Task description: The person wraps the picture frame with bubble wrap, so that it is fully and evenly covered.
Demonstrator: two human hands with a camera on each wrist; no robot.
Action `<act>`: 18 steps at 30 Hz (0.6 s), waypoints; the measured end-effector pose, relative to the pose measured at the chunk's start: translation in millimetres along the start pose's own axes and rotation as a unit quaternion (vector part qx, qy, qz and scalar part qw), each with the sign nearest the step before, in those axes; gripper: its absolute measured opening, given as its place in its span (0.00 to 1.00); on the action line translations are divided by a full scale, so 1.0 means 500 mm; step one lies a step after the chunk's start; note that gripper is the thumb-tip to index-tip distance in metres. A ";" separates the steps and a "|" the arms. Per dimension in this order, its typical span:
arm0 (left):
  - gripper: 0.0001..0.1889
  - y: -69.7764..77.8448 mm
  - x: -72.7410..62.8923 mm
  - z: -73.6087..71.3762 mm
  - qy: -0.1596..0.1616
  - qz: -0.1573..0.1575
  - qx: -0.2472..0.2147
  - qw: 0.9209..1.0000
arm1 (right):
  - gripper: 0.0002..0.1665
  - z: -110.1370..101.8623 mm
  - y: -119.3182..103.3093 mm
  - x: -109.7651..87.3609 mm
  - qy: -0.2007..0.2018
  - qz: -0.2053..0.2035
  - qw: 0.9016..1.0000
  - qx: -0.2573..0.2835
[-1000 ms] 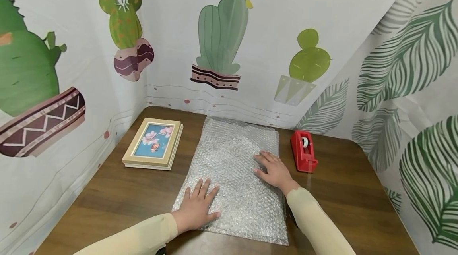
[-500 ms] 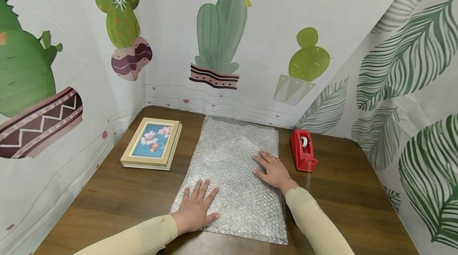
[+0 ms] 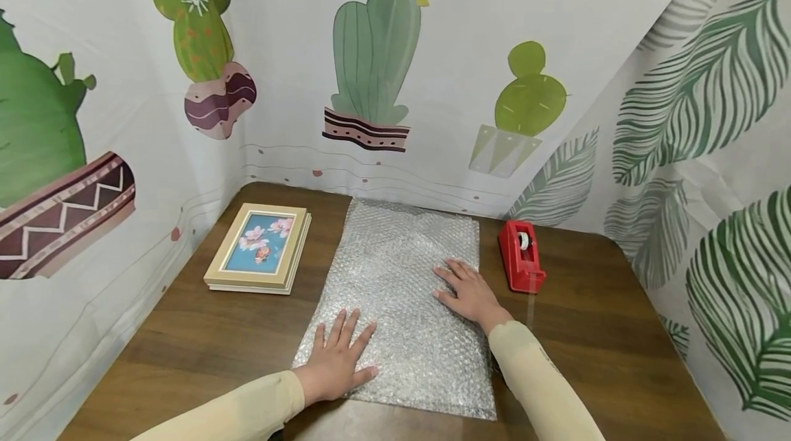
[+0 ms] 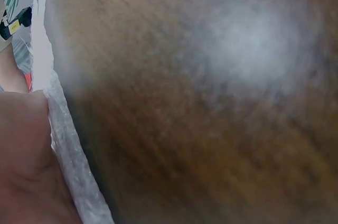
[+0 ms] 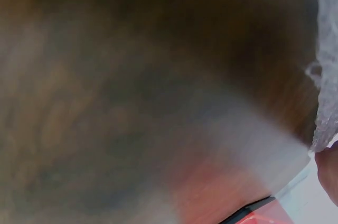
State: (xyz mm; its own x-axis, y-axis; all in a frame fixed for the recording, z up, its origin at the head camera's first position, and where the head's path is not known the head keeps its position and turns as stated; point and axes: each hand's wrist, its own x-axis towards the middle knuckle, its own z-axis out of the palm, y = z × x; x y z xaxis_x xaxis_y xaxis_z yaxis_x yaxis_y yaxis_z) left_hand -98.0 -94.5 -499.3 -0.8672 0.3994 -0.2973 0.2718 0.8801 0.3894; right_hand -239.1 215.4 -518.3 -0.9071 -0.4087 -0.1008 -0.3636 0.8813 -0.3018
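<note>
A sheet of clear bubble wrap [image 3: 395, 249] lies flat in the middle of the wooden table. My left hand [image 3: 336, 365] rests on its near left part, fingers straight and spread. On the right side of the sheet lies my right hand [image 3: 468, 292], palm down with extended fingers. Neither hand grips anything. In the left wrist view, the edge of the bubble wrap [image 4: 74, 155] runs beside the left hand [image 4: 26, 155]. The right wrist view catches the wrap's edge [image 5: 328, 60] and a bit of the right hand [image 5: 328, 171].
Left of the wrap, picture frames [image 3: 259, 249] are stacked, the top one showing pink flowers on blue. A red tape dispenser [image 3: 521, 255] stands to the right. Behind the brown table [image 3: 593, 310] hangs a white cloth backdrop [image 3: 457, 15] printed with cacti and leaves.
The head view has shifted slightly, so the whole scene sits a little further left. Both hands stay in place on the bubble wrap.
</note>
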 end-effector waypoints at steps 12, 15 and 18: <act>0.41 -0.007 -0.006 0.001 0.014 0.012 -0.002 1.000 | 0.38 -0.009 -0.013 -0.003 0.004 -0.001 1.000 0.006; 0.41 -0.011 -0.007 0.002 0.020 0.018 0.000 1.000 | 0.38 -0.009 -0.017 -0.006 0.008 0.001 1.000 0.007; 0.41 -0.017 -0.007 0.003 0.024 0.023 -0.001 0.999 | 0.38 -0.007 -0.020 -0.010 0.005 0.009 1.000 0.004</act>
State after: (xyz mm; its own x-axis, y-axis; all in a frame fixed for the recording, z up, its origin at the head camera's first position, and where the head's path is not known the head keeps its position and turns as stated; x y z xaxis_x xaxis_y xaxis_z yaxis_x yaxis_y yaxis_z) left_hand -96.8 -102.9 -502.7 -0.8733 0.4262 -0.2361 0.3106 0.8603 0.4042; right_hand -231.6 209.3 -511.4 -0.9157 -0.3899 -0.0972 -0.3451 0.8870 -0.3068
